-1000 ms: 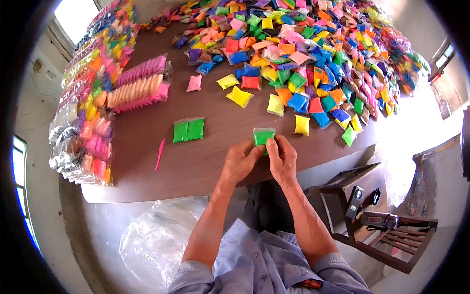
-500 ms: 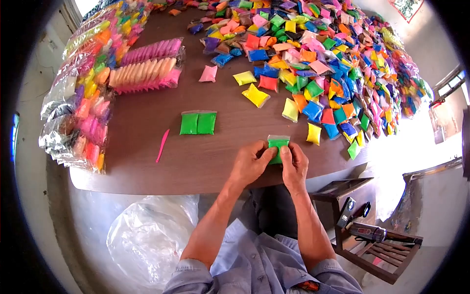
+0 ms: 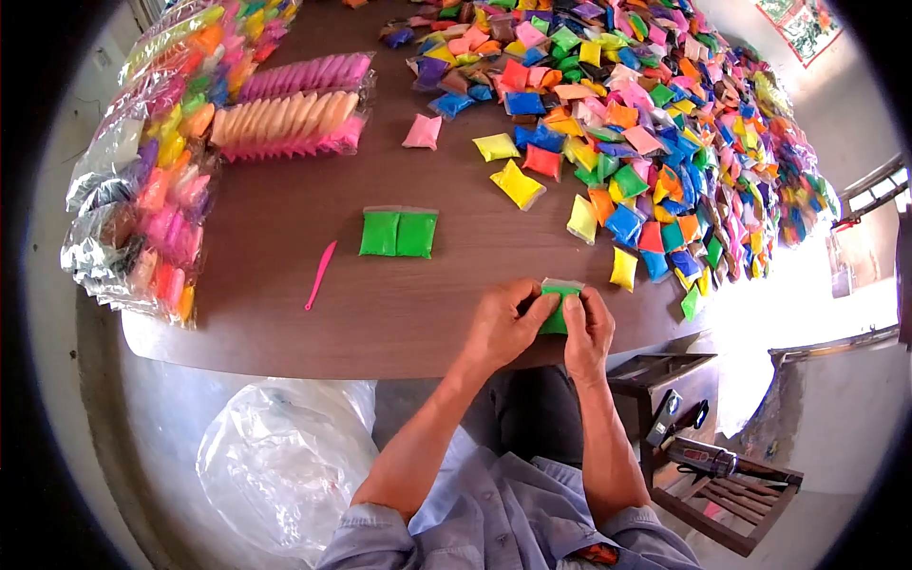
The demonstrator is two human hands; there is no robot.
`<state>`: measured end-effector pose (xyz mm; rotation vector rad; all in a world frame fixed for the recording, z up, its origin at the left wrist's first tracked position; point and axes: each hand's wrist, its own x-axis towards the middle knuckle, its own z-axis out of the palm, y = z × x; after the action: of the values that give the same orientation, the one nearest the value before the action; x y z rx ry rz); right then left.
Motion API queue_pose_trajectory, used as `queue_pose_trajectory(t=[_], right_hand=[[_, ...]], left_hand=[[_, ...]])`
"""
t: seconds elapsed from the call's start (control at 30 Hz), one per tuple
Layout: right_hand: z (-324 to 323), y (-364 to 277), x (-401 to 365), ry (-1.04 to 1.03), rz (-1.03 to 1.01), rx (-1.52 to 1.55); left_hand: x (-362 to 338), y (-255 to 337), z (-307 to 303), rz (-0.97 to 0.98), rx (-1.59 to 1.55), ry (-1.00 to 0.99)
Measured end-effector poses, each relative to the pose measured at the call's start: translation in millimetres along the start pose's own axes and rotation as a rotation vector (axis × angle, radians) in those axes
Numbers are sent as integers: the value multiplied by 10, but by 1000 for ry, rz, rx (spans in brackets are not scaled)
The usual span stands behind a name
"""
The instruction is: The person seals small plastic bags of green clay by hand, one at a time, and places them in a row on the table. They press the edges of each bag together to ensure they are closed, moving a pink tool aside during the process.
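Near the table's front edge, a small clear packet of green clay (image 3: pixel 555 319) is pinched between both my hands. My left hand (image 3: pixel 511 323) grips its left side, thumb on top. My right hand (image 3: pixel 589 332) closes on the right side, its thumb pressing the face. Parts of the packet are hidden under the fingers. To the left, two green packets (image 3: pixel 398 234) lie flat side by side on the table. A pink plastic stick tool (image 3: pixel 321 275) rests left of them.
A large heap of colourful packets (image 3: pixel 608 123) covers the table's back right. Bagged rows of packets (image 3: pixel 152 209) line the left edge, with pink and peach rows (image 3: pixel 285 119) beside them. A clear plastic bag (image 3: pixel 285 456) sits below the table; a wooden stool (image 3: pixel 731 494) stands at the right.
The view has shifted slightly, so the table items appear displaced. Both hands still hold the green packet, which now shows less between the fingers.
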<state>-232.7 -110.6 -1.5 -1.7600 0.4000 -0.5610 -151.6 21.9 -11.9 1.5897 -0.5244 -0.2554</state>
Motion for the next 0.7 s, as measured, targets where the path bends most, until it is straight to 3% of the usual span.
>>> queue_pose_trajectory(t=[0.07,0.4,0.5,0.57,0.7], right_hand=[[2,41,2,13,-10,-7],[-15,3,-12,-26,-24,-50],[-1,-10,-8,25,-55,-48],[4,13,-15,62,-52,-55],[24,118,-2,133,-84,-24]], left_hand=[[8,42,18,-37,-160,11],[17,19,-45,10,-40,9],[9,10,-31,-67,-124,-21],[-9,31,15,-117,-330,28],[-117,171,-71,-65,-260,139]])
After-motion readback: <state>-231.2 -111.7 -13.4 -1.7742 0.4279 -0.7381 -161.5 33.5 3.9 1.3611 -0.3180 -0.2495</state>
